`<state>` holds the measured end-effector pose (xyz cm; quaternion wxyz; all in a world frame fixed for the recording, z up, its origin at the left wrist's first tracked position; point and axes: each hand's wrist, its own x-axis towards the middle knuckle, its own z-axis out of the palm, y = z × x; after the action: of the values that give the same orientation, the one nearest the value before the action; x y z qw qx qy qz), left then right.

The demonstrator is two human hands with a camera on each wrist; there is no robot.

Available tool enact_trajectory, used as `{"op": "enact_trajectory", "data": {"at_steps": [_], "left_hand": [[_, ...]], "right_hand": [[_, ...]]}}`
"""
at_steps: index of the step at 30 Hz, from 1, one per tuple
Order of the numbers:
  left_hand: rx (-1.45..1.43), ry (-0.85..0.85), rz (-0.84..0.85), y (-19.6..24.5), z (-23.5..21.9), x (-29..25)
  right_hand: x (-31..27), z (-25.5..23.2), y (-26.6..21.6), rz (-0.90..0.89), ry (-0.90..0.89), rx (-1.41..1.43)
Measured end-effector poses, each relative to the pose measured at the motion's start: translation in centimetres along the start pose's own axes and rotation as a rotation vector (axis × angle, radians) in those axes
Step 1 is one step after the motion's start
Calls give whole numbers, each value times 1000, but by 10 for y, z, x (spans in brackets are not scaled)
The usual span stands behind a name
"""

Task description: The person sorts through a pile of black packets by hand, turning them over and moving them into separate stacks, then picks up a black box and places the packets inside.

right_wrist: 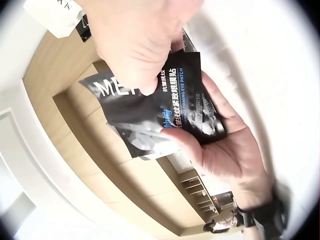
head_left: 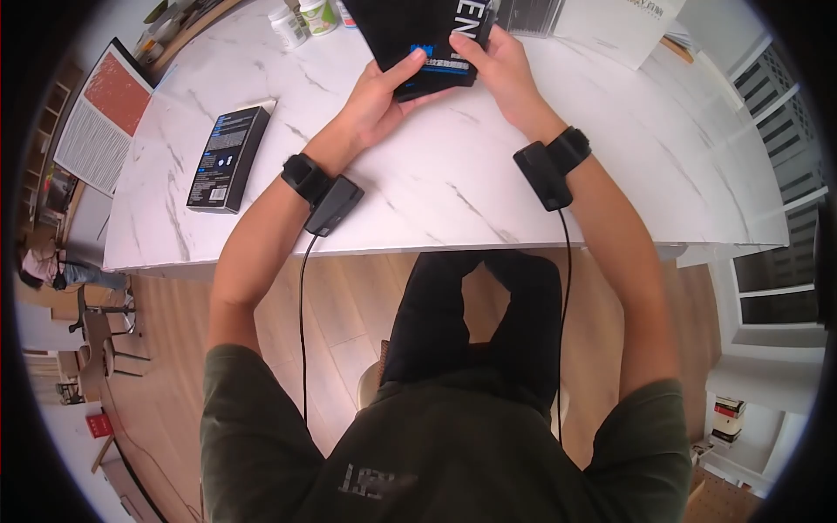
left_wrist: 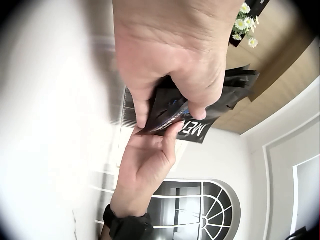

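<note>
Both hands hold a small stack of black eye patch packets [head_left: 392,30] above the far part of the table. My left hand [head_left: 375,100] grips the near left corner, thumb on the printed front and fingers behind. On the right side, my right hand [head_left: 507,77] pinches the stack with its thumb over the white lettering. In the right wrist view, the packets [right_wrist: 145,112] show blue and white print, and several layers fan slightly apart. The left wrist view shows the packets' [left_wrist: 220,102] loose edges beyond the thumbs.
A black printed box [head_left: 228,157] lies on the marbled white table [head_left: 418,183] to the left. White bottles [head_left: 286,28] stand at the back, with a white paper bag [head_left: 615,26] at the back right. An open book or brochure [head_left: 100,113] lies past the left edge.
</note>
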<state>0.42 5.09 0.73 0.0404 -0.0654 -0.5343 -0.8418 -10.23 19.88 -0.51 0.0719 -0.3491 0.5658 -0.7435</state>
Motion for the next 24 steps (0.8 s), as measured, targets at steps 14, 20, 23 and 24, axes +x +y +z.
{"op": "enact_trajectory", "data": {"at_steps": [14,20,23,24], "left_hand": [[-28,241,103,3,-13,7],[82,228,176,-4,-9,8],[105,242,147,-3,-11,7],[95,245,158,-3,-12,7]], "right_hand": [[24,-36,-11,-7,210,585],[6,-2,20,169,102,107],[2,0,11,169,9,195],[2,-1,12,187,-5,223]]}}
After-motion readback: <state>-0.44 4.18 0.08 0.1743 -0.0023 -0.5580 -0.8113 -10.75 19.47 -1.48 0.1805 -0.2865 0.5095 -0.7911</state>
